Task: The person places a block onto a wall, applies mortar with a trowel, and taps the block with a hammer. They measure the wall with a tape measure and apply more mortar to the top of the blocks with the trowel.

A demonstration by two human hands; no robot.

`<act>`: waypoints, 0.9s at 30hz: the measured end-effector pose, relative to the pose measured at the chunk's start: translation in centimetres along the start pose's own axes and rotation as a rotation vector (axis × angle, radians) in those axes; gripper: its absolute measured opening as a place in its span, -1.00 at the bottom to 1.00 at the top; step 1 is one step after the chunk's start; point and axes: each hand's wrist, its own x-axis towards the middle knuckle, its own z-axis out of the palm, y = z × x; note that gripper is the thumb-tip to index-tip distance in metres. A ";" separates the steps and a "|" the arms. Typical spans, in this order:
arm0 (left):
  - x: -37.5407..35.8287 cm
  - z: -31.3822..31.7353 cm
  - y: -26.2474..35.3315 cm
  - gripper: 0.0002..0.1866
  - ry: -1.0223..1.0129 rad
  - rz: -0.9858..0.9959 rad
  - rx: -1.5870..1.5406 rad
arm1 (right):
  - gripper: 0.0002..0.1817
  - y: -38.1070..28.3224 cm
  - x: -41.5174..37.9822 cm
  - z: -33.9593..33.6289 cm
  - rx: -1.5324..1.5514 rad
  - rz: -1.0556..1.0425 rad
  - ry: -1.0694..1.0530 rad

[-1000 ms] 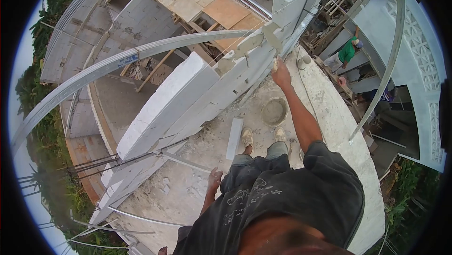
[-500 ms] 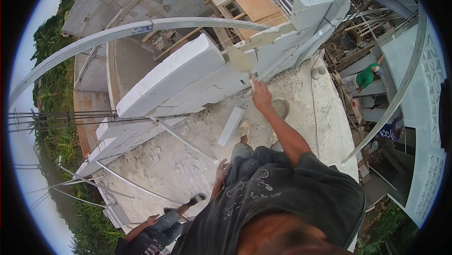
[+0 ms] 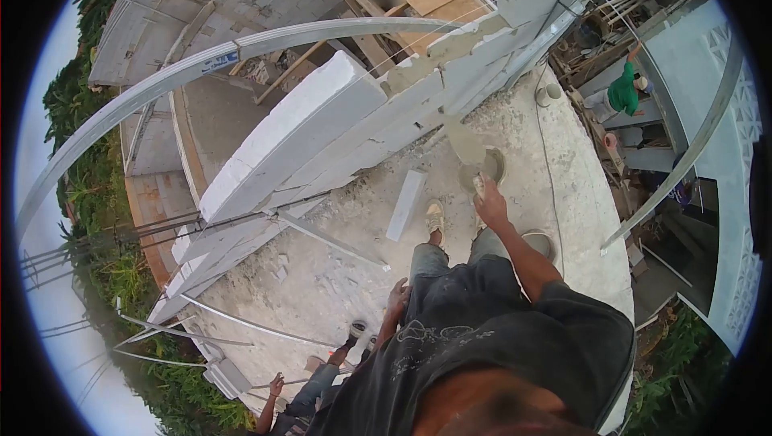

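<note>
My right hand (image 3: 490, 204) is closed around the handle of a trowel (image 3: 462, 143). Its broad blade, coated grey, points toward the wall and overlaps the edge of a round mortar bucket (image 3: 499, 164) by my feet. Close to my thigh hangs my left hand (image 3: 397, 296), fingers loosely extended and nothing visible in them. Ahead stands a wall of white blocks (image 3: 354, 146), with grey mortar (image 3: 412, 74) along a low stretch of its top. A large white block (image 3: 293, 130) sits higher on the left of that stretch.
A loose white block (image 3: 407, 204) lies on the floor near my shoe. Metal braces (image 3: 330, 240) slope from the wall to the floor. Another bucket (image 3: 539, 244) is beside my right leg. One co-worker (image 3: 301, 404) is at lower left; another, in green (image 3: 623, 92), is below right.
My right hand has drawn the trowel back from the wall top and down toward the mortar bucket. The view has shifted slightly. My left hand stays near my thigh.
</note>
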 end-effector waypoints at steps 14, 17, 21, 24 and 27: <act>9.0 9.3 -2.5 0.10 -0.236 -0.289 0.886 | -0.70 30.1 3.9 17.4 -0.725 0.488 -0.262; 9.3 11.0 -2.0 0.05 -0.137 -0.296 1.016 | -0.69 36.1 6.5 22.7 -0.754 0.485 -0.299; 9.5 10.7 -2.2 0.00 -0.068 -0.265 0.990 | -0.66 37.3 5.9 27.1 -0.593 0.544 -0.364; 10.1 10.7 -1.3 0.00 -0.066 -0.285 0.983 | -0.60 36.6 4.9 25.7 -0.381 0.628 -0.401; 10.3 10.5 -0.4 0.01 -0.065 -0.301 0.995 | -0.46 41.4 0.7 23.9 -0.075 0.479 -0.248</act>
